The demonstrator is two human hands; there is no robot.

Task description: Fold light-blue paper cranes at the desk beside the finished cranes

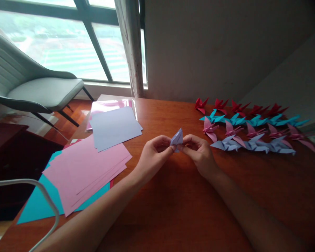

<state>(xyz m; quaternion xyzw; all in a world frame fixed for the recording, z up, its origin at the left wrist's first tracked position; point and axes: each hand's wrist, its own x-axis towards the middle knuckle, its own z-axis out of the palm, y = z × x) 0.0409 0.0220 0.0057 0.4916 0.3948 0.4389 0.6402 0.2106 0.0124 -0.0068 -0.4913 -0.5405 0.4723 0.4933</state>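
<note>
"Which way does the small, pale lavender folded paper [176, 138] point?"

"Tip up, leaning slightly right, long axis near upright. The left hand [156, 150] and right hand [201, 154] each pinch its lower part between thumb and fingers, over the reddish-brown wooden table [157, 217]."

"And the room?"

"A dark-framed glass window [55, 45] and a pale grey padded chair [43, 91], off to the left."

"The paper's look?"

"Creased, layered, narrowing to a sharp peak."

No writing, brand, number or sign can be read on the folded lilac paper [176, 138] or the pink sheets [94, 162] along the table's [157, 217] left edge. Glare hides any print on the glossy packet [109, 105] at its far left corner.
</note>
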